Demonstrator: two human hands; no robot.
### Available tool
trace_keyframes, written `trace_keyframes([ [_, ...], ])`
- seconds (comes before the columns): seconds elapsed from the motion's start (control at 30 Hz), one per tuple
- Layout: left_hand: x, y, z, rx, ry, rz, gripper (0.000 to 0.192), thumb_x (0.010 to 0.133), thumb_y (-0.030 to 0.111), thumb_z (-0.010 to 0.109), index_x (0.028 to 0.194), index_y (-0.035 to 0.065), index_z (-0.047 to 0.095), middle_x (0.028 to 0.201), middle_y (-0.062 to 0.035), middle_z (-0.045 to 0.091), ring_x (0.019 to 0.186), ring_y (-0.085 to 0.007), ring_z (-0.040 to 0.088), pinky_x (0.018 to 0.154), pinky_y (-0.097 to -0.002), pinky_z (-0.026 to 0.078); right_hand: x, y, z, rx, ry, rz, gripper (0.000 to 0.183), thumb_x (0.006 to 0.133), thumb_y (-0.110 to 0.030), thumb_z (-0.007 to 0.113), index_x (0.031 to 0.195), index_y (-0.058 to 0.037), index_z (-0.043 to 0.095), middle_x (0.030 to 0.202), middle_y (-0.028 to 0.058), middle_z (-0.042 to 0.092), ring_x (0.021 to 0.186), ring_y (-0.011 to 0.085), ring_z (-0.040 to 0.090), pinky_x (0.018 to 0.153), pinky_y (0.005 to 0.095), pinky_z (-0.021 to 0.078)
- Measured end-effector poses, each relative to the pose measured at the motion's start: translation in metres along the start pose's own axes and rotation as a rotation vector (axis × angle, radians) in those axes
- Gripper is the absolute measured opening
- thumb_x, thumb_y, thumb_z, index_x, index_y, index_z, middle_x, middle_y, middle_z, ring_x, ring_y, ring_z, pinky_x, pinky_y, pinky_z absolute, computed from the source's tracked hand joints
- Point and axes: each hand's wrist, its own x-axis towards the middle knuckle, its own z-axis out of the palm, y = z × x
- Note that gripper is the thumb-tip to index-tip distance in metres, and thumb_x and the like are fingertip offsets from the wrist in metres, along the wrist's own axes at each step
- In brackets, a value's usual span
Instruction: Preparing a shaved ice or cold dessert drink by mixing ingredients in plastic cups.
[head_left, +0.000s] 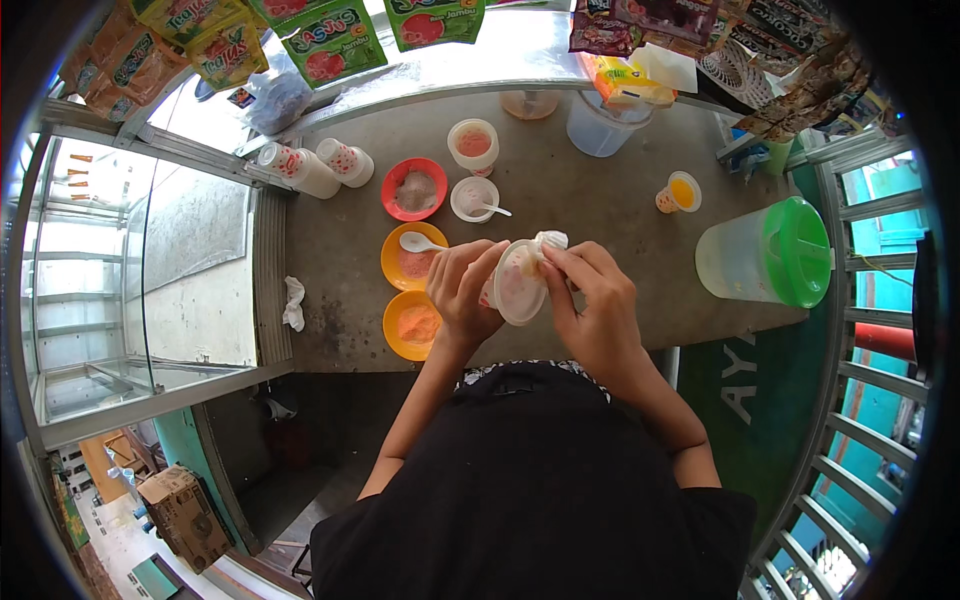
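Observation:
My left hand grips a plastic cup with red printed marks, tilted so that its open mouth faces me. At the cup's rim, my right hand pinches a crumpled white tissue between thumb and fingers. Just left of my hands stand two orange bowls, one with pink powder and a white spoon, the other with orange powder. Beyond them are a red bowl of pale brownish powder and a cup with a white plastic spoon in it.
Stacked cups stand at the back left. A cup of pink contents and a clear bucket are at the back. On the right are a cup of orange contents and a green-lidded container. Drink sachets hang overhead.

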Motion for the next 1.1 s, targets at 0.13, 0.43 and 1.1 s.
trace_keyframes([
  [0.13, -0.006, -0.003, 0.005, -0.078, 0.000, -0.011, 0.049, 0.066, 0.012, 0.083, 0.111, 0.0063, 0.064, 0.095, -0.0103, 0.067, 0.079, -0.0263, 0.065, 0.067, -0.0374, 0.050, 0.002, -0.010, -0.024, 0.037, -0.130, 0.164, 0.014, 0.089, -0.002, 0.065, 0.101, 0.0038, 0.068, 0.088, 0.0158, 0.063, 0.083, 0.0337, 0.061, 0.074, 0.0413, 0.0494],
  [0.43, -0.001, -0.005, 0.014, -0.256, 0.057, -0.012, 0.063, 0.065, 0.013, 0.087, 0.118, 0.0046, 0.056, 0.097, -0.0142, 0.065, 0.081, -0.0273, 0.064, 0.068, -0.0358, 0.051, 0.010, -0.004, -0.028, 0.034, -0.070, -0.171, 0.013, 0.084, 0.000, 0.069, 0.097, 0.0016, 0.065, 0.101, 0.0144, 0.063, 0.092, 0.0325, 0.064, 0.078, 0.0391, 0.0513],
  [1.1, -0.008, -0.011, 0.026, -0.037, 0.098, -0.011, 0.045, 0.075, 0.027, 0.079, 0.112, 0.0053, 0.063, 0.095, -0.0119, 0.064, 0.080, -0.0273, 0.062, 0.068, -0.0387, 0.049, -0.004, -0.011, -0.015, 0.820, -0.188, 0.596, 0.010, 0.088, -0.003, 0.072, 0.092, 0.0044, 0.067, 0.083, 0.0104, 0.071, 0.076, 0.0095, 0.068, 0.066, 0.0242, 0.0546],
])
